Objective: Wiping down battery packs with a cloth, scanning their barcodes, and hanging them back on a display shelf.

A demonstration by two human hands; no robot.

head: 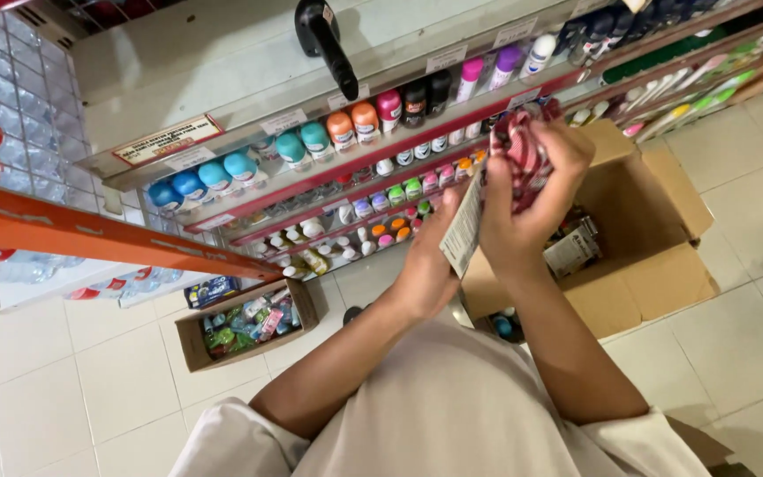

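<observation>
My right hand (pixel 536 190) is raised in front of the shelves and is closed around a bunched red and white checked cloth (pixel 516 146). My left hand (pixel 434 256) is just to its left, its fingers on a flat grey-white card-like pack (pixel 463 231) that hangs between the two hands. Both hands are held over the near flap of an open cardboard box (pixel 664 265) on the floor. The left hand's fingertips are hidden behind the pack.
Tilted shelves (pixel 328 168) hold rows of small roll-on bottles with coloured caps. A black handheld device (pixel 324 40) hangs above them. A shallow cardboard tray (pixel 189 346) of small packets lies on the tiled floor at left. An orange rail (pixel 90 231) and wrapped water bottles stand at far left.
</observation>
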